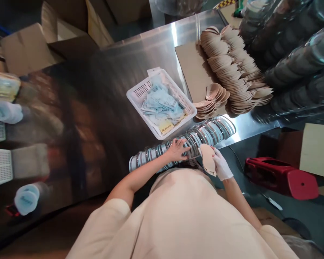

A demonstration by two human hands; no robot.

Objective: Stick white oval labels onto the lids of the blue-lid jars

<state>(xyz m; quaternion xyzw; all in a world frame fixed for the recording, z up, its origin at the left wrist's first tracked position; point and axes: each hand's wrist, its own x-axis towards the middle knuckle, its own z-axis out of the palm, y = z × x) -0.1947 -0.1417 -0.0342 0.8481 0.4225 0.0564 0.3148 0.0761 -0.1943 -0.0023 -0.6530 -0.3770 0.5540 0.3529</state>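
Observation:
My left hand (177, 149) is bare and lies with spread fingers on a long row of round, dark-and-light rimmed containers or lids (148, 155). The row seems to be wrapped in clear plastic and lies along the near edge of the steel table. My right hand (221, 165), in a white glove, grips a thin, curved beige piece (207, 159) just right of my left hand, close to the row. Whether it is one piece or a few together, I cannot tell. Beyond the row stands a white basket (131, 94) of small pale-blue and yellow packets.
Stacked beige curved pieces (232, 70) lie on cardboard (191, 68) at the right. Wrapped container stacks (299, 59) stand farther right. A red plastic stool (280, 176) is on the floor. Open cardboard boxes (72, 43) stand behind the steel table (108, 93).

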